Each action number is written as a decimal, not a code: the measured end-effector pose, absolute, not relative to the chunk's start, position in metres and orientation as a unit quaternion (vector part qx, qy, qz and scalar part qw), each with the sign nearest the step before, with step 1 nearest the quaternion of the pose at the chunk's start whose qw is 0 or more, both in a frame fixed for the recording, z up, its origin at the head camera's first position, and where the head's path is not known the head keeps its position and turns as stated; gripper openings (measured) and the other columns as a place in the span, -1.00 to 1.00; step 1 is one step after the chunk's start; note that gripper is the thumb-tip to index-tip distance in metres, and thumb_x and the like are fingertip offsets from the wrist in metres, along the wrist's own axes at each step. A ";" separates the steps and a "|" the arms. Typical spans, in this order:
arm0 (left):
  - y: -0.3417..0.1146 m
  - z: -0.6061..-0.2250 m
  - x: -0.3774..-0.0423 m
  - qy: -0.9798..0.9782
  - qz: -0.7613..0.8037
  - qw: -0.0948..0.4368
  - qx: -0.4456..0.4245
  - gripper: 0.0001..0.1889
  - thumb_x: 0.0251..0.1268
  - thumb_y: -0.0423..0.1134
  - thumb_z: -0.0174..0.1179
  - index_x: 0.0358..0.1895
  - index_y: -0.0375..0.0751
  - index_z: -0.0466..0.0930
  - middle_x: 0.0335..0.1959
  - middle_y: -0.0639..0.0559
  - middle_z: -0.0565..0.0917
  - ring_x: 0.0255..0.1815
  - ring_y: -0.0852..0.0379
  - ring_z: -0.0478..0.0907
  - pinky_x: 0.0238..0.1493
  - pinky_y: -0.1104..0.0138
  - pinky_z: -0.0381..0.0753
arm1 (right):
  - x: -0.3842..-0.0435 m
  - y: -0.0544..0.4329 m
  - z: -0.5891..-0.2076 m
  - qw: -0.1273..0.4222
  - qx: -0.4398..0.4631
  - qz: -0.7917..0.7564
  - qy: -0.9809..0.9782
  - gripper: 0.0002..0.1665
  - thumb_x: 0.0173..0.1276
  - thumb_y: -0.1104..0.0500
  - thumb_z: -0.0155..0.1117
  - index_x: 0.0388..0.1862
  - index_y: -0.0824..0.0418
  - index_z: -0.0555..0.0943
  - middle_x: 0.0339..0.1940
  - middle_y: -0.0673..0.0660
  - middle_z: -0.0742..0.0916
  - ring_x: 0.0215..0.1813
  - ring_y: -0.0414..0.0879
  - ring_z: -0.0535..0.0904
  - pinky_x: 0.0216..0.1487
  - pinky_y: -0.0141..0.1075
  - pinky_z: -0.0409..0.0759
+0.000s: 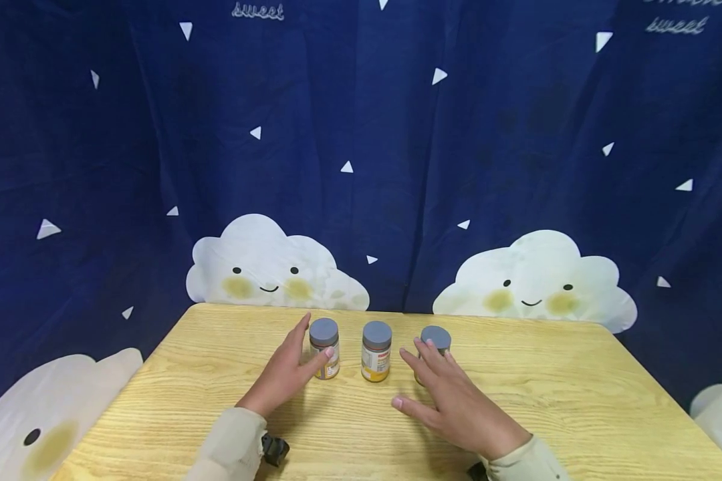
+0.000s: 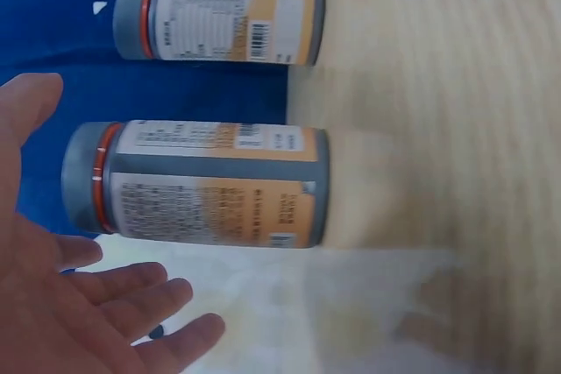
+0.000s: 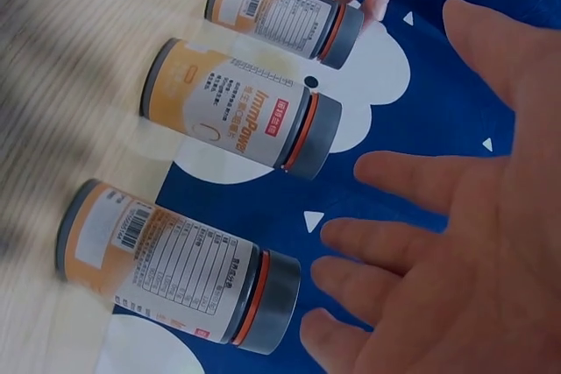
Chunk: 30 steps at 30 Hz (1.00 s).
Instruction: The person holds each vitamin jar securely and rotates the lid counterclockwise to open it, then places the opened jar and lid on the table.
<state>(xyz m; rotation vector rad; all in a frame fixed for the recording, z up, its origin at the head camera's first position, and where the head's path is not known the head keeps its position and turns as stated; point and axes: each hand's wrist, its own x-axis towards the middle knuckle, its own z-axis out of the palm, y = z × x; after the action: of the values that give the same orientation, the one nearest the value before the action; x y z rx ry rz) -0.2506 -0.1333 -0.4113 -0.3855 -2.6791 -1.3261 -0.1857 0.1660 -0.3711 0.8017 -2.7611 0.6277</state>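
Note:
Three supplement jars with grey screw lids and white-and-orange labels stand upright in a row. My left hand [image 1: 285, 377] is at the left jar [image 1: 324, 332], fingers straight along its far side and thumb overlapping its front in the head view. In the left wrist view, space shows between the palm and this jar [image 2: 210, 190]. The middle jar [image 1: 376, 353] stands between the two hands. My right hand [image 1: 454, 404] spreads its straight fingers before the right jar [image 1: 436, 335], hiding most of its body. The right wrist view shows these fingers [image 3: 377, 247] apart from the lids.
The jars stand on a light wood-grain table [image 1: 547, 387], towards its far edge. Behind it hangs a dark blue curtain [image 1: 313, 100] with white triangles and smiling clouds. A small black device [image 1: 275, 449] sits at the left sleeve's cuff.

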 end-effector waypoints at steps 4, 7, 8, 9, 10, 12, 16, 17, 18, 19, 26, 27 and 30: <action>-0.132 -0.419 -0.256 -0.872 -0.469 0.082 -0.119 -0.04 0.22 0.25 0.20 0.54 -0.08 -0.08 0.47 -0.18 0.18 0.46 -0.13 0.16 0.33 -0.11 0.20 | -0.186 0.164 -0.371 0.097 0.278 0.218 -0.931 -0.12 0.33 -0.37 0.08 0.43 0.16 0.34 0.51 0.23 0.23 0.51 0.17 0.06 0.43 0.11 0.06; -0.131 -0.426 -0.260 -0.860 -0.487 0.096 -0.116 -0.07 0.20 0.13 0.29 0.50 -0.18 0.01 0.40 -0.24 0.30 0.40 -0.16 0.25 0.31 -0.09 0.26 | -0.186 0.163 -0.372 0.096 0.280 0.222 -0.929 -0.15 0.34 -0.36 0.08 0.41 0.15 0.36 0.50 0.22 0.26 0.50 0.17 0.10 0.41 0.12 0.10; -0.130 -0.428 -0.262 -0.856 -0.495 0.097 -0.114 -0.08 0.19 0.10 0.31 0.49 -0.20 0.03 0.37 -0.25 0.34 0.39 -0.16 0.28 0.30 -0.07 0.28 | -0.186 0.162 -0.372 0.096 0.283 0.222 -0.928 -0.17 0.35 -0.35 0.07 0.41 0.15 0.37 0.49 0.23 0.27 0.49 0.18 0.12 0.40 0.13 0.13; -0.130 -0.431 -0.263 -0.850 -0.505 0.097 -0.113 -0.09 0.18 0.07 0.33 0.48 -0.22 0.05 0.35 -0.25 0.37 0.37 -0.17 0.30 0.30 -0.06 0.30 | -0.187 0.162 -0.373 0.097 0.285 0.222 -0.928 -0.18 0.36 -0.35 0.07 0.40 0.14 0.38 0.48 0.23 0.29 0.48 0.18 0.15 0.38 0.14 0.15; -0.130 -0.433 -0.264 -0.844 -0.516 0.094 -0.111 -0.10 0.17 0.05 0.35 0.48 -0.21 0.07 0.33 -0.24 0.39 0.36 -0.17 0.31 0.29 -0.05 0.31 | -0.187 0.161 -0.373 0.097 0.287 0.220 -0.927 -0.19 0.36 -0.34 0.07 0.40 0.14 0.39 0.47 0.24 0.30 0.47 0.19 0.17 0.37 0.14 0.18; -0.129 -0.437 -0.265 -0.832 -0.538 0.086 -0.105 -0.12 0.17 0.02 0.36 0.46 -0.19 0.10 0.30 -0.23 0.42 0.34 -0.17 0.33 0.28 -0.04 0.34 | -0.187 0.160 -0.374 0.098 0.291 0.217 -0.927 -0.21 0.37 -0.34 0.05 0.38 0.13 0.40 0.46 0.24 0.32 0.44 0.20 0.23 0.33 0.14 0.25; -0.127 -0.442 -0.266 -0.816 -0.567 0.072 -0.094 -0.16 0.18 0.00 0.35 0.45 -0.17 0.13 0.30 -0.22 0.42 0.34 -0.19 0.33 0.28 -0.02 0.35 | -0.188 0.158 -0.375 0.096 0.292 0.207 -0.929 -0.25 0.39 -0.34 0.03 0.35 0.11 0.44 0.43 0.25 0.37 0.39 0.20 0.31 0.26 0.11 0.36; -0.127 -0.443 -0.266 -0.813 -0.570 0.069 -0.091 -0.17 0.19 -0.01 0.35 0.45 -0.18 0.13 0.30 -0.23 0.41 0.34 -0.19 0.33 0.28 -0.01 0.35 | -0.187 0.158 -0.376 0.093 0.291 0.207 -0.929 -0.26 0.39 -0.33 0.03 0.34 0.12 0.45 0.42 0.26 0.38 0.38 0.20 0.32 0.25 0.11 0.37; -0.126 -0.444 -0.267 -0.812 -0.573 0.067 -0.089 -0.17 0.19 -0.02 0.35 0.44 -0.18 0.14 0.30 -0.23 0.41 0.34 -0.19 0.33 0.28 -0.01 0.35 | -0.187 0.158 -0.376 0.090 0.290 0.206 -0.930 -0.27 0.40 -0.33 0.02 0.33 0.12 0.46 0.41 0.27 0.39 0.37 0.20 0.34 0.24 0.11 0.38; -0.126 -0.445 -0.267 -0.809 -0.578 0.065 -0.086 -0.18 0.19 -0.03 0.35 0.44 -0.18 0.14 0.30 -0.23 0.41 0.34 -0.19 0.33 0.28 0.01 0.35 | -0.187 0.157 -0.376 0.085 0.289 0.205 -0.931 -0.26 0.40 -0.34 0.01 0.33 0.12 0.46 0.41 0.27 0.39 0.37 0.19 0.35 0.23 0.10 0.39; -0.123 -0.453 -0.269 -0.789 -0.605 0.058 -0.086 -0.20 0.17 -0.13 0.38 0.43 -0.19 0.17 0.30 -0.24 0.41 0.35 -0.20 0.31 0.31 0.05 0.32 | -0.187 0.155 -0.379 0.071 0.297 0.205 -0.930 -0.24 0.41 -0.35 -0.04 0.31 0.16 0.47 0.37 0.32 0.42 0.33 0.18 0.39 0.20 0.09 0.43; -0.122 -0.453 -0.269 -0.789 -0.605 0.058 -0.087 -0.20 0.17 -0.13 0.38 0.43 -0.19 0.18 0.30 -0.23 0.41 0.35 -0.19 0.31 0.32 0.05 0.31 | -0.187 0.155 -0.379 0.074 0.299 0.203 -0.929 -0.25 0.42 -0.34 -0.03 0.31 0.16 0.47 0.36 0.33 0.43 0.32 0.19 0.40 0.19 0.10 0.44; -0.122 -0.456 -0.270 -0.791 -0.603 0.057 -0.087 -0.20 0.16 -0.13 0.39 0.43 -0.19 0.18 0.30 -0.22 0.42 0.35 -0.18 0.31 0.33 0.05 0.29 | -0.187 0.155 -0.380 0.074 0.302 0.197 -0.930 -0.28 0.42 -0.32 -0.01 0.30 0.16 0.48 0.34 0.33 0.45 0.29 0.22 0.43 0.17 0.12 0.44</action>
<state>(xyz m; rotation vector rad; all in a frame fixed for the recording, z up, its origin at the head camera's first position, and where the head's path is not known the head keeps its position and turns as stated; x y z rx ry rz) -0.2695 -0.1225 -0.4559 -0.2629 -2.3989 -1.8273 -0.1866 0.1549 -0.3799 0.9058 -2.7915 0.5900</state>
